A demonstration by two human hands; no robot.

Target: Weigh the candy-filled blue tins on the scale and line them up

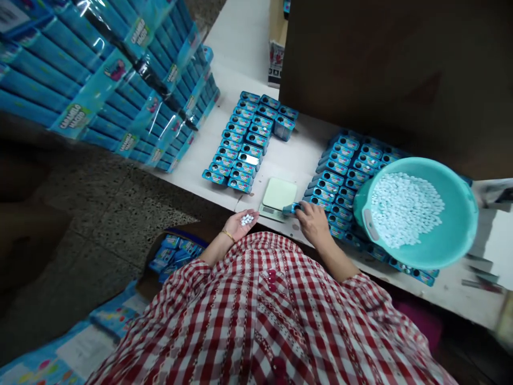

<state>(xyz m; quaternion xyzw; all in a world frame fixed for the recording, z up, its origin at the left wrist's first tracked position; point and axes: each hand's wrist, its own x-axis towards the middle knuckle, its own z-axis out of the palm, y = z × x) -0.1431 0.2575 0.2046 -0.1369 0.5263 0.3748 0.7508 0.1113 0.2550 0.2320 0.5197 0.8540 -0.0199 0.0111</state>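
My left hand [237,226] is turned palm up at the table's front edge, cupped under a small heap of white candies [247,219]. A little to the right, my right hand [315,224] pinches a small blue box [292,208] with a dark round hole in its top. That box is over the front right corner of a pale kitchen scale [279,194], and I cannot tell whether it touches. On the far right, a turquoise tub [460,235] contains many more white candies [409,208].
Rows of blue boxes [236,144] stand left of the scale. More box rows [336,166] stand right, partly behind the tub. Tall wrapped stacks [100,91] rise at the left. A dark brown panel [393,69] borders the back. A carton of blue packs [172,254] sits below the table.
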